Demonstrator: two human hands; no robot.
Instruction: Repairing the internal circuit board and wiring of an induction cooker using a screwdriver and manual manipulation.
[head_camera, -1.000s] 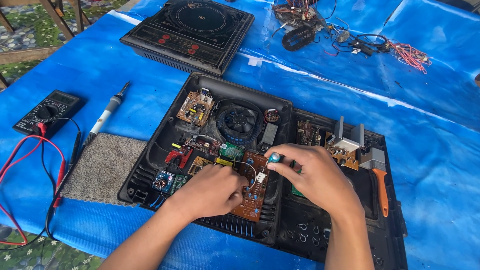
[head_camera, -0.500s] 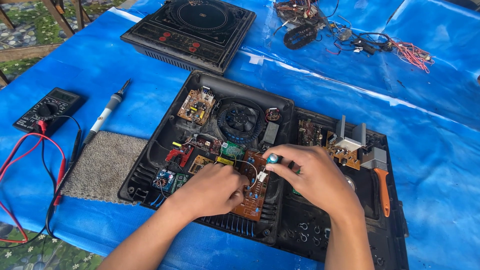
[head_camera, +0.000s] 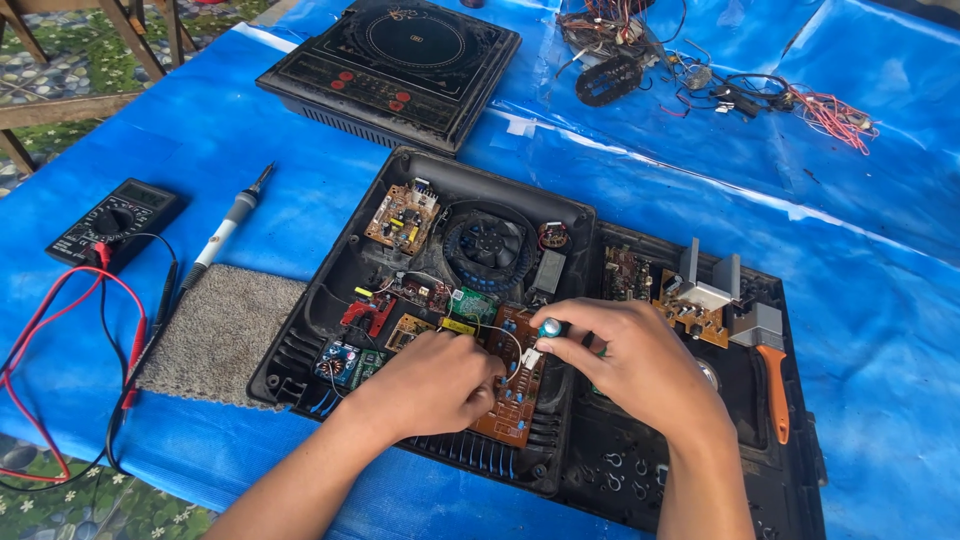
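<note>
Head view: both hands down inside the opened black cooker base (head_camera: 330, 300). Left hand (head_camera: 432, 385) curled narrow, fingertips pressing down on the brown circuit board (head_camera: 512, 390), apparently steadying it. Right hand (head_camera: 630, 365) pinching narrow, thumb and forefinger closed near a small teal capacitor (head_camera: 550, 327) just above the board's top edge; cannot tell whether actually gripped or only touched. Looks like mid-step work on one component of the board. Next move calls for a steady board and a fine, careful pinch. Compared with a second ago: same pose, hands barely shifted, board in the same spot. Orange-handled tool (head_camera: 775, 385) lying well to the right of the fingers.
</note>
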